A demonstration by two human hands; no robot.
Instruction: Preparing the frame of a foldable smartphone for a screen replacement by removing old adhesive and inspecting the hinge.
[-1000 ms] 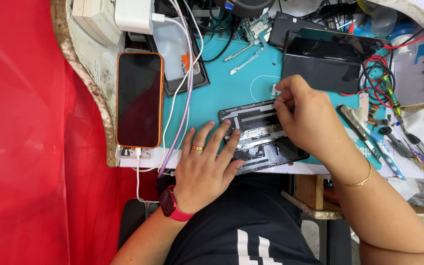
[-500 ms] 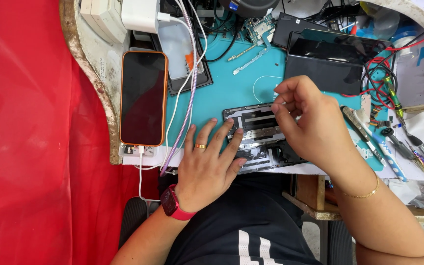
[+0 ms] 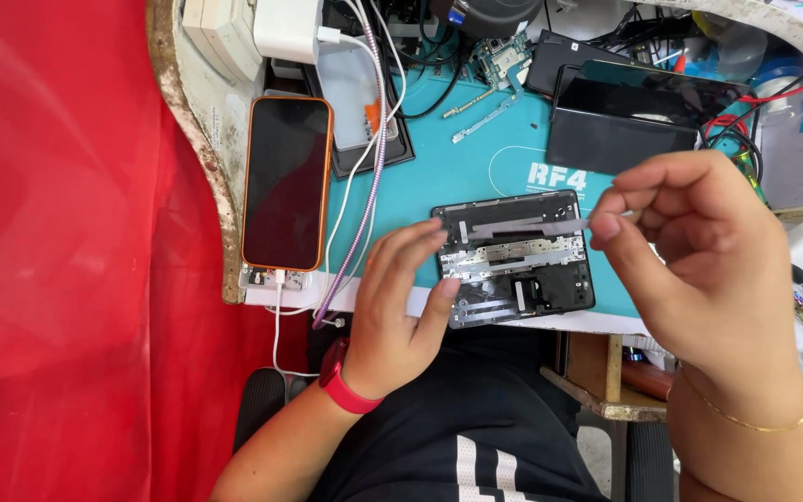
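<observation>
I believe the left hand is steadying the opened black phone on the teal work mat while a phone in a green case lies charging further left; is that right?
Not quite: the head view shows the charging phone's case is orange, not green. The rest holds: the left hand rests on the edge of the opened black phone on the teal work mat.

An opened phone (image 3: 516,258) lies on the mat (image 3: 439,172) at the table's near edge, a second phone (image 3: 287,182) to its left, a tablet (image 3: 632,116) behind it, cables (image 3: 364,167) between.
</observation>
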